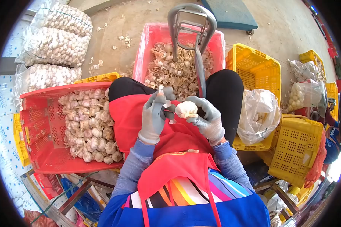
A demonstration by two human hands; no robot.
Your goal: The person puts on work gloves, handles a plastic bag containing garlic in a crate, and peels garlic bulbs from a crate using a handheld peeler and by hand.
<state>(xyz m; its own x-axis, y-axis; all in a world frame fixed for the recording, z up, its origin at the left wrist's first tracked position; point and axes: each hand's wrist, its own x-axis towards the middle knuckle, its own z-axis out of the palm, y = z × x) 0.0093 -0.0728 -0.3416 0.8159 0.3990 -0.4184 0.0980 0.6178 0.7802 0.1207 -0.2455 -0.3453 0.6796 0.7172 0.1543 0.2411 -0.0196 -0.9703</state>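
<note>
In my right hand, gloved in white and grey, I hold a white garlic bulb between thumb and fingers, above my red apron. My left hand, gloved the same way, is just left of the bulb and apart from it. Its fingers are curled and a little blurred, with flakes of papery garlic skin at them. To my left, a tilted red crate holds many unpeeled garlic bulbs. Ahead of my knees stands a pink-red bin with loose garlic skins in it.
A metal-framed handle rises over the bin between my knees. On the right, a yellow crate and a clear bag of garlic stand beside another yellow crate. Filled garlic sacks are stacked far left. A blue trolley stands ahead.
</note>
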